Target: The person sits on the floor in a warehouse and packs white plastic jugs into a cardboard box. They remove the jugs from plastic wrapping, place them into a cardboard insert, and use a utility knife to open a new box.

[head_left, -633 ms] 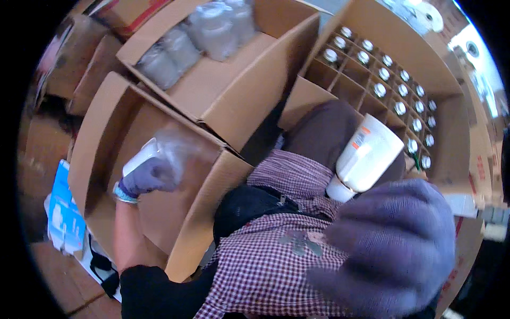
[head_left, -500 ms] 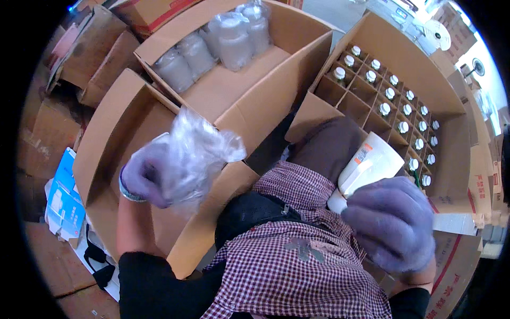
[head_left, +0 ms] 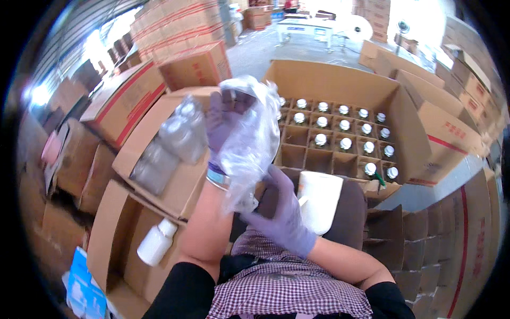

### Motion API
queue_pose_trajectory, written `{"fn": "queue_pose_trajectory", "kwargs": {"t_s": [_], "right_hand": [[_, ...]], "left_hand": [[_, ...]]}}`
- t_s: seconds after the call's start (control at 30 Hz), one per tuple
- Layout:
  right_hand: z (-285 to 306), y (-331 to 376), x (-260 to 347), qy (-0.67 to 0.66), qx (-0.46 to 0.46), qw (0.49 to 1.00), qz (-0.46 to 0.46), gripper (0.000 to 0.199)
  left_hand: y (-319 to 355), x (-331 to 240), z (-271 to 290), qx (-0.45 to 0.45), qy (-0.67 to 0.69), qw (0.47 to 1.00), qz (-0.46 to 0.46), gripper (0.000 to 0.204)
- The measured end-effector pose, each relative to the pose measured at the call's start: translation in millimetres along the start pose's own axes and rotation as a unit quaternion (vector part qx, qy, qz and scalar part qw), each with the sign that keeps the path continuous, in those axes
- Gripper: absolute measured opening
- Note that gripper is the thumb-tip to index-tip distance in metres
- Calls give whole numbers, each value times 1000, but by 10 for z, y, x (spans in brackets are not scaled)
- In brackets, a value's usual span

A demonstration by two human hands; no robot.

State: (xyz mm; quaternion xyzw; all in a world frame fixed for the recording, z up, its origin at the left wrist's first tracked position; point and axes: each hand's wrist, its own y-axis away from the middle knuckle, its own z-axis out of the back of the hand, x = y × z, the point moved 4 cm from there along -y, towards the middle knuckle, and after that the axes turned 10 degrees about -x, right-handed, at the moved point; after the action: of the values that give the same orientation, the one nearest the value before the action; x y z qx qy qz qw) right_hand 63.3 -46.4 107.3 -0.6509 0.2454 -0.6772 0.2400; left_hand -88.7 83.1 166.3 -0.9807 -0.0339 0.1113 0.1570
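My left hand [head_left: 219,127], in a purple-grey glove, is raised in front of me and grips a crumpled clear plastic bag [head_left: 247,143]. The bag hangs down over the palm and hides part of the fingers. Just below it my right hand [head_left: 284,215], gloved alike, has its thumb and fingers apart, close to the bag's lower end; nothing shows in its grasp. A white tapering container [head_left: 321,199] rests on my lap beyond the right hand. In the low carton at left lies a white capped bottle [head_left: 158,243] on its side.
A divided carton [head_left: 406,114] ahead holds several white-capped bottles [head_left: 345,143] in its cells. Clear wrapped jars [head_left: 180,130] lie in another carton [head_left: 183,199] at left. Cardboard dividers [head_left: 419,239] stand at right. Stacked cartons [head_left: 180,26] and a table [head_left: 305,29] are farther back.
The view has tilted up. My left hand has moved toward the middle with the plastic bag. The right hand has left the white container and come to the bag. A bottle now shows in the left carton.
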Motion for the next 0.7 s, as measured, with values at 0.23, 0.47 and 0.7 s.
{"fn": "queue_pose_trajectory", "kwargs": {"t_s": [0.23, 0.47, 0.7], "right_hand": [[851, -603, -1080, -319, -112, 864, -373, 20], [1120, -482, -911, -386, -82, 850, -349, 35], [1307, -223, -464, -146, 48, 947, -281, 69]], "left_hand": [[459, 683, 117, -80, -578, 797, -159, 92], [1146, 640, 1111, -109, -698, 682, -189, 81], [1997, 286, 1236, -61, -835, 547, 18, 48]]}}
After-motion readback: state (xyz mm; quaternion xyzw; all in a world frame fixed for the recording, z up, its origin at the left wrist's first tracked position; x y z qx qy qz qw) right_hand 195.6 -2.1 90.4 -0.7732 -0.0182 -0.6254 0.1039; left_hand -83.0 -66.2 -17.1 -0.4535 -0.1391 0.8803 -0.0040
